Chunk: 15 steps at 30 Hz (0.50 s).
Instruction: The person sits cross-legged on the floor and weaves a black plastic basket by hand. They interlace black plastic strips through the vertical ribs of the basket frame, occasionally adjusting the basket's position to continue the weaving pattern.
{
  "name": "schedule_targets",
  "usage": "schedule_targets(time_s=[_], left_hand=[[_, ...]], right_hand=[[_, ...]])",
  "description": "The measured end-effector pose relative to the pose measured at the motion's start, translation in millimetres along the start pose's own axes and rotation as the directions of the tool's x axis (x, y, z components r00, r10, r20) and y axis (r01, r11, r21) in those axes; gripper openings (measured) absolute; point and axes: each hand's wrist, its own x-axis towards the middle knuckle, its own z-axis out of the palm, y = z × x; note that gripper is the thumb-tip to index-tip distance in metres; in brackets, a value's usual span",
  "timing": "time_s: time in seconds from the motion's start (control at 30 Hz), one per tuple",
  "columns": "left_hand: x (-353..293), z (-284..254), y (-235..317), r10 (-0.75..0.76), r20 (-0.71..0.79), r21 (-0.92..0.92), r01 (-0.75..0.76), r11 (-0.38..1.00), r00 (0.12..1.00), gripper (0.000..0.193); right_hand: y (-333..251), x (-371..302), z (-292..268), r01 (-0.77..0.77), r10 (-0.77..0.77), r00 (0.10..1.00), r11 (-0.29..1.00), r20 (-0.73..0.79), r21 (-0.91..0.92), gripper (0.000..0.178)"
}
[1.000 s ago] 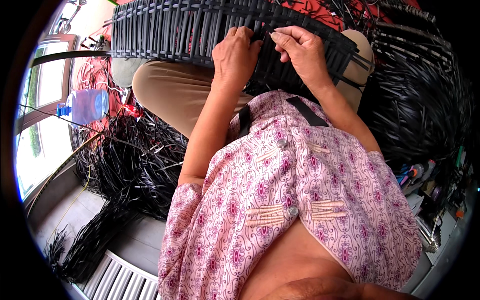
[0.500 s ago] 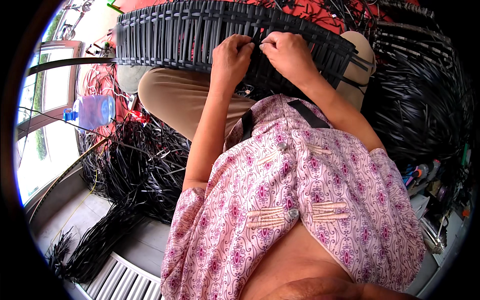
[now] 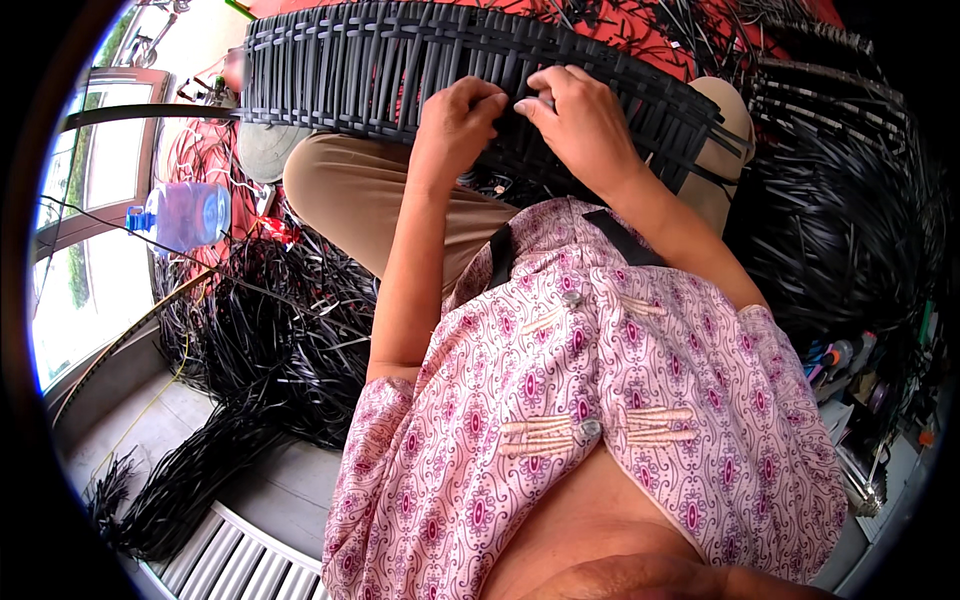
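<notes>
A long panel of black woven plastic strips (image 3: 335,70) lies across my lap, its slats running between darker woven bands. My left hand (image 3: 458,128) is closed at the panel's near edge, thumb and forefinger pressed together; what they grip is lost against the black weave. Just to the right, my right hand (image 3: 582,122) is over the panel with its thumb and bent fingers apart. I see nothing between them. A narrow gap of dark weave separates the two hands. Loose strip ends (image 3: 728,140) stick out at the panel's right end.
Heaps of loose black strips lie at left (image 3: 270,340) and right (image 3: 830,220). A clear blue water jug (image 3: 190,215) lies at left by the glass door (image 3: 105,165). A white slatted rack (image 3: 240,560) is at lower left. One long black strip (image 3: 150,113) reaches left from the panel.
Both hands have come slightly nearer to me. The right thumb and fingers have parted from their pinch, while the left fingers stay closed. The view has shifted a little.
</notes>
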Motion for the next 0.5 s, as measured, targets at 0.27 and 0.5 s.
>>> schedule_targets(time_s=[0.27,0.5], left_hand=[[-15,-57,24,0.094,-0.213,-0.155,-0.128,0.980,0.973,0.013],[-9,-61,47,0.097,-0.213,-0.154,-0.131,0.979,0.972,0.014]], right_hand=[[-10,33,9,0.304,-0.293,0.953,0.911,-0.083,0.280,0.028],[-12,45,13,-0.052,-0.049,0.991,0.729,0.128,0.682,0.021]])
